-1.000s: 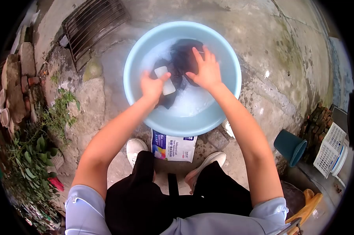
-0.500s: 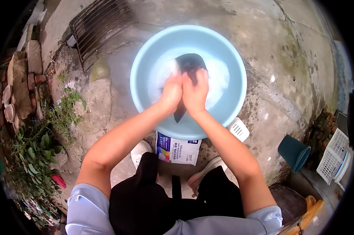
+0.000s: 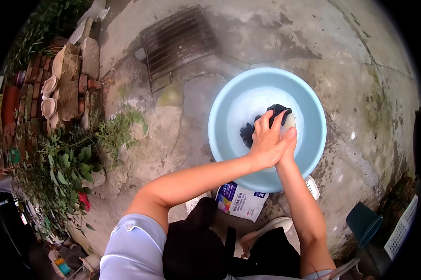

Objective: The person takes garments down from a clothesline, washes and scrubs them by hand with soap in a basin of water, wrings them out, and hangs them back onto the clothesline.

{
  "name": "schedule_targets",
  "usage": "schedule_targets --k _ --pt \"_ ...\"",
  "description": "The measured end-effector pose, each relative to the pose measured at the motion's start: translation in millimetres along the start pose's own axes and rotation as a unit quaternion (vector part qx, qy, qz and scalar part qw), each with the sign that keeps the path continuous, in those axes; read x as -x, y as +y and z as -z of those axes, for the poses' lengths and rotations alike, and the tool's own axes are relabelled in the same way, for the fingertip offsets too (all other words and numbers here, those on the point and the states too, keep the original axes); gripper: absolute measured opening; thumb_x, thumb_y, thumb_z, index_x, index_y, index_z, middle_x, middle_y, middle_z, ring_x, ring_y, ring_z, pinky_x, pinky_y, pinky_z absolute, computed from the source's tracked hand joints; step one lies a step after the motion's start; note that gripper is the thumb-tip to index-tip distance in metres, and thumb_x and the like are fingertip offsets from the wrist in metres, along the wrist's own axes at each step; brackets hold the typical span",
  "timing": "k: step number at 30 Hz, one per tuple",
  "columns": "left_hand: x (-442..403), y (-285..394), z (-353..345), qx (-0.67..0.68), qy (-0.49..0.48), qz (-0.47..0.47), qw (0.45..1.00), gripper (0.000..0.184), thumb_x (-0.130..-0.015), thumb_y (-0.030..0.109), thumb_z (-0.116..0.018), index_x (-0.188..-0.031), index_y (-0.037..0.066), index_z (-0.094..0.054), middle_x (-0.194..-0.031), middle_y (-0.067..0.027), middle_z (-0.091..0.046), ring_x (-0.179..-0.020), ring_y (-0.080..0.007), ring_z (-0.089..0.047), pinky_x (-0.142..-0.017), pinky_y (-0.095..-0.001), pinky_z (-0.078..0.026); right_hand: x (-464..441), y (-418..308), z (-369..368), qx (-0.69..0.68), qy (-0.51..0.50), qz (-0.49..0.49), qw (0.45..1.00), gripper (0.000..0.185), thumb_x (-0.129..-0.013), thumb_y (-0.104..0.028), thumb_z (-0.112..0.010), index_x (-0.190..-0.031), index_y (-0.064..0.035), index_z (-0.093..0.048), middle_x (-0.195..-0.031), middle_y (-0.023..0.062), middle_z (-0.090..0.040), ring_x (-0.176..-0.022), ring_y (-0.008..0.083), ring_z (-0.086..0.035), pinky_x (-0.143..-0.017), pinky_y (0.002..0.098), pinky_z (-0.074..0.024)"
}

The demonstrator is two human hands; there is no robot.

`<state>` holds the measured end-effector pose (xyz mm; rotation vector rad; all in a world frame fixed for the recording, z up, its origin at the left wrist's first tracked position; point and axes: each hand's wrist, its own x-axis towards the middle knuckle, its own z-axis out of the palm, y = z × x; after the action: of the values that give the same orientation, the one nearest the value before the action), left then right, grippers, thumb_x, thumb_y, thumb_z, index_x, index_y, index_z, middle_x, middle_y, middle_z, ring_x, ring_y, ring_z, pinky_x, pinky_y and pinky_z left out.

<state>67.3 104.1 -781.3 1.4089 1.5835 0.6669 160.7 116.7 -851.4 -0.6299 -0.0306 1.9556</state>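
A light blue basin [image 3: 219,141] holds cloudy, sudsy water. My left hand [image 3: 269,143] curves its fingers over a bunched dark cloth [image 3: 248,134], pressing on it at the basin's middle. Just right of those fingers, a pale bar of soap [image 3: 289,122] rests against the cloth, above my left thumb. Partly behind my left hand is my right hand [image 3: 287,155]; its fingers are hidden under the cloth and the other hand.
A printed powder packet [image 3: 242,201] lies below the basin, between the shoes. A metal grate [image 3: 180,43] is at upper left, near stacked bricks and plants. At lower right are a dark green bucket [image 3: 363,224] and a white basket [image 3: 400,227].
My hands came together over the cloth, which is now bunched smaller. The soap went from my left hand's left side to its right. The view shifted, putting the basin further right and lower.
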Motion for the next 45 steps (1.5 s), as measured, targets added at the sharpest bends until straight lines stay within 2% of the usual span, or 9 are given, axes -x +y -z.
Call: schedule_targets --k 5,9,15,18,21,25,33,39,45 --pt "-29 -2 18 0.128 -0.020 0.071 0.989 0.063 -0.100 0.054 -0.036 -0.140 0.006 -0.041 -0.130 -0.0287 -0.043 -0.120 -0.0415 -0.043 -0.106 -0.0470 -0.032 19 17 -55 0.373 0.166 0.146 0.901 0.031 -0.102 -0.028 -0.044 -0.122 -0.0056 -0.049 -0.110 0.0065 -0.058 -0.101 0.0172 -0.057 -0.088 0.0321 -0.0466" --pt "10 17 2 -0.074 0.124 -0.129 0.981 0.063 -0.098 0.053 -0.043 -0.139 0.005 -0.043 -0.129 -0.0288 -0.047 -0.124 -0.0408 -0.042 -0.106 -0.0413 -0.033 17 5 -20 0.250 -0.009 0.094 0.964 0.028 -0.101 -0.026 -0.045 -0.118 -0.0056 -0.051 -0.107 0.0063 -0.058 -0.097 0.0172 -0.059 -0.082 0.0335 -0.0489" --pt "-41 10 21 0.353 -0.057 0.243 0.902 0.051 -0.094 0.040 -0.056 -0.135 0.012 -0.046 -0.121 -0.0220 -0.057 -0.115 -0.0405 -0.052 -0.097 -0.0450 -0.041 26 12 -64 0.377 0.199 0.079 0.901 0.037 -0.102 -0.029 -0.040 -0.113 0.0036 -0.055 -0.099 0.0084 -0.061 -0.092 0.0167 -0.058 -0.080 0.0312 -0.0481" --pt "-1 14 4 0.052 0.039 -0.037 0.997 0.037 -0.097 0.037 -0.049 -0.128 0.017 -0.053 -0.125 -0.0181 -0.054 -0.114 -0.0377 -0.046 -0.100 -0.0486 -0.034 11 4 -18 0.170 0.008 0.041 0.985 0.037 -0.101 -0.030 -0.042 -0.117 0.0006 -0.054 -0.107 0.0101 -0.060 -0.098 0.0196 -0.058 -0.085 0.0321 -0.0479" --pt "6 7 -7 0.004 0.077 -0.091 0.993 0.037 -0.099 0.035 -0.044 -0.129 0.015 -0.052 -0.128 -0.0146 -0.054 -0.114 -0.0364 -0.044 -0.099 -0.0505 -0.032 23 -2 -35 0.054 0.165 0.032 0.984 0.039 -0.100 -0.031 -0.042 -0.125 -0.0011 -0.051 -0.119 0.0116 -0.058 -0.107 0.0222 -0.058 -0.091 0.0344 -0.0483" --pt "-31 -17 17 0.217 -0.091 0.079 0.969 0.040 -0.102 0.034 -0.039 -0.122 0.002 -0.054 -0.120 -0.0208 -0.057 -0.107 -0.0355 -0.054 -0.094 -0.0415 -0.041 24 -10 -59 0.187 0.235 0.023 0.954 0.034 -0.099 -0.030 -0.046 -0.115 -0.0030 -0.058 -0.100 0.0054 -0.061 -0.093 0.0170 -0.058 -0.081 0.0312 -0.0478" --pt "-11 -20 0 0.335 0.026 0.030 0.941 0.047 -0.102 0.036 -0.041 -0.133 0.001 -0.048 -0.125 -0.0222 -0.055 -0.120 -0.0309 -0.051 -0.105 -0.0384 -0.036 16 -13 -64 0.418 0.175 0.056 0.890 0.030 -0.099 -0.026 -0.050 -0.100 0.0016 -0.063 -0.085 0.0035 -0.062 -0.079 0.0112 -0.054 -0.071 0.0276 -0.0455" --pt "-40 -35 2 0.346 0.020 0.195 0.917 0.022 -0.097 0.028 -0.056 -0.107 0.009 -0.051 -0.089 -0.0052 -0.055 -0.081 -0.0112 -0.052 -0.071 -0.0264 -0.044 30 -9 -59 0.434 0.089 0.060 0.895 0.025 -0.098 -0.023 -0.054 -0.094 -0.0002 -0.061 -0.083 -0.0007 -0.059 -0.076 0.0062 -0.050 -0.068 0.0233 -0.0420" --pt "-52 -83 32 -0.070 0.045 0.035 0.996 0.030 -0.093 0.030 -0.058 -0.111 0.006 -0.055 -0.107 -0.0175 -0.057 -0.100 -0.0317 -0.056 -0.088 -0.0410 -0.045 -1 -65 -13 0.522 0.216 0.111 0.818 0.030 -0.097 -0.025 -0.057 -0.107 0.0027 -0.057 -0.095 0.0083 -0.065 -0.085 0.0131 -0.061 -0.074 0.0270 -0.0489"
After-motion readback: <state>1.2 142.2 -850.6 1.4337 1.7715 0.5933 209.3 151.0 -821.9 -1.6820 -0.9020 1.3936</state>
